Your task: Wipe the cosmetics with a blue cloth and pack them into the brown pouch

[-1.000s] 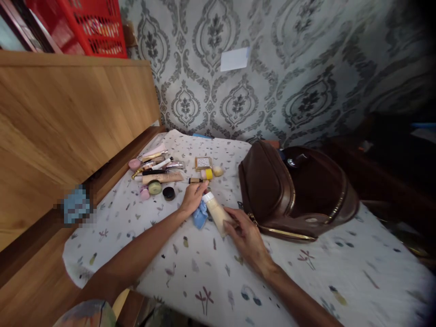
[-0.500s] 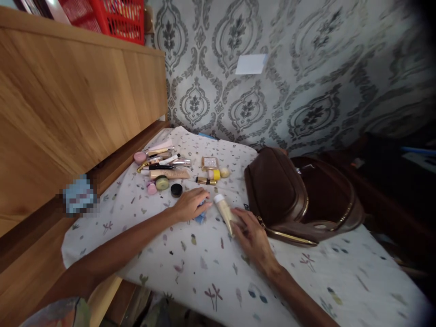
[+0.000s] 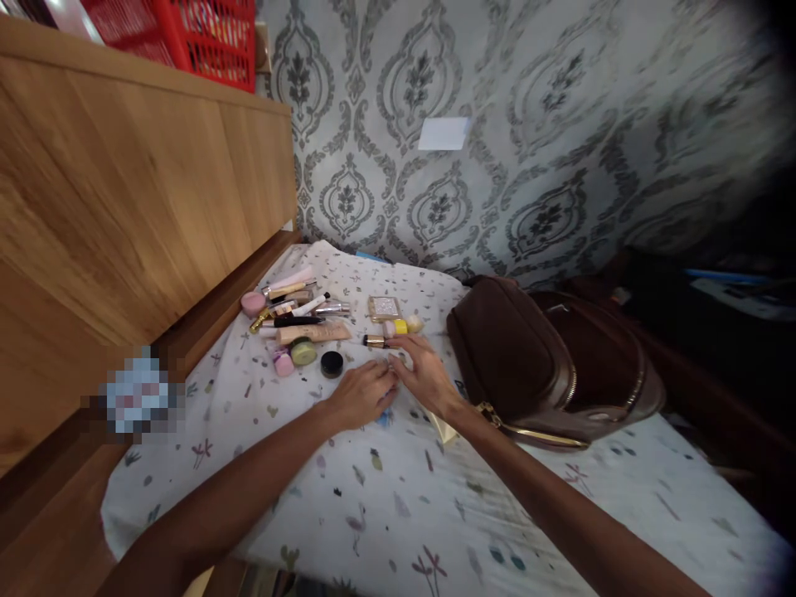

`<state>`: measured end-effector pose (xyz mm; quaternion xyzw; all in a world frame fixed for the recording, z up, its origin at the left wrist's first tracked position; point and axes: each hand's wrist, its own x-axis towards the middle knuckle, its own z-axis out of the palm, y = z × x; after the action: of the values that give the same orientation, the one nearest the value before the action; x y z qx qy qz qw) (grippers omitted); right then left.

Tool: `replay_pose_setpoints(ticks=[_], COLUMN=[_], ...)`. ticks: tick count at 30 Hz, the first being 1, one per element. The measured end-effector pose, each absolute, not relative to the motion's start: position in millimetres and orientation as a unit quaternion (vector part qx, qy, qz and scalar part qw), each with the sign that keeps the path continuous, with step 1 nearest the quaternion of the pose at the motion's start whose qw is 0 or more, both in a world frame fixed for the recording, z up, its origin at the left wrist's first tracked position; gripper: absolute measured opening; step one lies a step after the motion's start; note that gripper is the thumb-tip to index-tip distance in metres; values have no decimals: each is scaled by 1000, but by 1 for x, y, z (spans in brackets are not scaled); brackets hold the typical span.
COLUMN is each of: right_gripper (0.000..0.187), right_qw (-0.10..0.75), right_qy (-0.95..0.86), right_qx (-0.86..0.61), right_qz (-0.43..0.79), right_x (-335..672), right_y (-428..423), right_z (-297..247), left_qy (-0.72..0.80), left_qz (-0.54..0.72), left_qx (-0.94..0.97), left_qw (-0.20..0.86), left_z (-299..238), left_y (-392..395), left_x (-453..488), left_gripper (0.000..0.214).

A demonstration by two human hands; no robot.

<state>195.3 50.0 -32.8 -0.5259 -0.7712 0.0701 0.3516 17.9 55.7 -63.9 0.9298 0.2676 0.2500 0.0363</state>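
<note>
My left hand (image 3: 366,393) rests on the printed cloth with its fingers curled over a small blue cloth (image 3: 385,417), mostly hidden beneath. Against it, my right hand (image 3: 426,369) reaches forward, thumb and index finger apart. Its index fingertip is at the right end of a black-and-gold cosmetic tube (image 3: 375,341), which lies on its side. Under my right wrist lies a cream squeeze tube (image 3: 443,428), partly covered. A black round jar (image 3: 332,363) sits just left of my left hand. Behind the cosmetic tube are a yellow-banded bottle (image 3: 398,327) and a glittery square compact (image 3: 384,308).
Several cosmetics, among them a beige tube (image 3: 314,333), a green-lidded jar (image 3: 303,351) and a pink jar (image 3: 253,304), lie grouped at left. A brown leather bag (image 3: 510,356) stands at right, unzipped. A wooden cabinet (image 3: 143,182) borders the left, and a patterned wall the back.
My right hand has let go of the cream squeeze tube and moved forward and left to the black-and-gold cosmetic tube. My left hand stays over the blue cloth. The view has shifted slightly.
</note>
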Motion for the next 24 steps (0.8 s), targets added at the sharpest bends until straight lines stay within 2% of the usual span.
replay_pose_setpoints(ticks=[9, 17, 24], right_gripper=[30, 44, 38], right_qw=[262, 199, 183], right_qy=[-775, -775, -780], right_qx=[-571, -595, -595], right_qz=[74, 78, 61], right_x=[133, 101, 75], right_y=[127, 166, 190], right_z=[-33, -33, -17], left_qy=[260, 255, 265], left_qz=[251, 242, 211], left_qx=[931, 935, 939], left_qw=[43, 57, 58], left_z=[-70, -64, -56], left_y=[61, 61, 59], left_x=[18, 17, 17], left_gripper=[22, 21, 21])
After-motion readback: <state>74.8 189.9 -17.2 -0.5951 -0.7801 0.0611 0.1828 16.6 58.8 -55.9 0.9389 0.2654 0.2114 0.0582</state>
